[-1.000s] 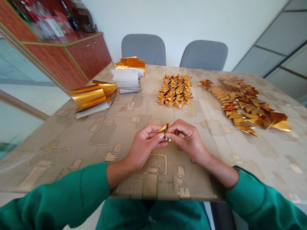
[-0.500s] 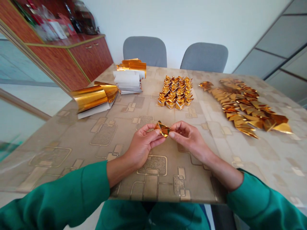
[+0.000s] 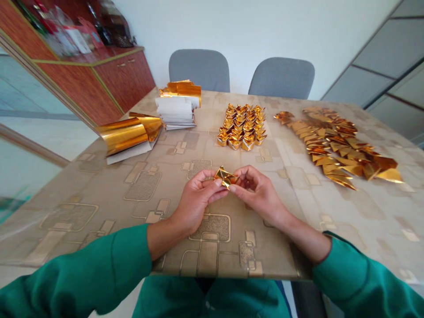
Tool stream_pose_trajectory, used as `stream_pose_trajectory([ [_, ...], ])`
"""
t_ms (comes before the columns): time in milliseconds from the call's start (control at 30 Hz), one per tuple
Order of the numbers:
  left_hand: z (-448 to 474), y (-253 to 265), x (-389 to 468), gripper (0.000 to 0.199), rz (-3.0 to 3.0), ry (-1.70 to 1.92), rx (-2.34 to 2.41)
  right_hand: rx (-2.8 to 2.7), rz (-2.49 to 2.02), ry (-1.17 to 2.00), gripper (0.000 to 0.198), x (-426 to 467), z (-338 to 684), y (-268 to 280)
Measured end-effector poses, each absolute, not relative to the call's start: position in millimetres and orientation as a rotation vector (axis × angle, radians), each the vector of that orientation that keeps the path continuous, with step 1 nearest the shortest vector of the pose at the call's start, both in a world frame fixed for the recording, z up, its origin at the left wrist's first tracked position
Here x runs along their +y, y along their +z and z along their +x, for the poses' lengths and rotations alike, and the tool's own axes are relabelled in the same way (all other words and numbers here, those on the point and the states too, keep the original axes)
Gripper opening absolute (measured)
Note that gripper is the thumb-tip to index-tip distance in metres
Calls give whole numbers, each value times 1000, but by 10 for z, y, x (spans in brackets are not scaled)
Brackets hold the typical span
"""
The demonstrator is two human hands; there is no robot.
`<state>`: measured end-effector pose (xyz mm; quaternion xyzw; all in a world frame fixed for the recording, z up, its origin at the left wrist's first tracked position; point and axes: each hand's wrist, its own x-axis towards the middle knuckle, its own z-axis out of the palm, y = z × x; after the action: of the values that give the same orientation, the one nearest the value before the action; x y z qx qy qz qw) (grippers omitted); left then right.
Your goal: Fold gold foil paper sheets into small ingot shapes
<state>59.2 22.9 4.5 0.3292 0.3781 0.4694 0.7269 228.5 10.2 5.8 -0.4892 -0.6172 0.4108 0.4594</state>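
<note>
Folded gold paper (image 3: 226,176), one piece: sitting between both hands above the near part of the table (image 3: 291,150), its pointed corners showing.
Left hand (image 3: 198,201): pinching the piece's left end between thumb and fingers.
Right hand (image 3: 261,192): gripping the right end, thumb at the near corner, other fingers partly hidden.
Block of shaped gold pieces (image 3: 241,126): standing in rows beyond the hands.
Flat folded pieces (image 3: 338,145): lying overlapped to the right.
Curled gold sheets (image 3: 126,137): resting at left, beside a paper stack (image 3: 175,112).
Likely faults: thin paper tearing or denting, should the right thumb be pressing too hard; folds springing loose or lopsided, should the left pinch be slackening.
</note>
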Motion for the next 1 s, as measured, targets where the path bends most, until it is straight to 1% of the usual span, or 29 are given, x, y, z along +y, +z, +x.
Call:
stream_pose_trajectory([
  [100, 590, 39, 215, 30, 749, 1028, 840, -1597, -1190, 882, 17, 98, 2274, 41],
  [200, 589, 39, 210, 32, 765, 1021, 857, -1702, -1184, 695, 19, 98, 2289, 37],
  [267, 591, 41, 210, 32, 782, 1016, 860, -1758, -1175, 624, 17, 101, 2302, 46],
  [467, 601, 33, 198, 29, 880, 1014, 844, -1784, -1198, 660, 10, 108, 2332, 80],
  [767, 606, 26, 209, 29, 924, 994, 872, -1997, -1123, 521, 12, 131, 2400, 151],
  [1000, 585, -10, 243, 28, 858, 982, 859, -2008, -1084, 436, 7, 160, 2436, 182],
])
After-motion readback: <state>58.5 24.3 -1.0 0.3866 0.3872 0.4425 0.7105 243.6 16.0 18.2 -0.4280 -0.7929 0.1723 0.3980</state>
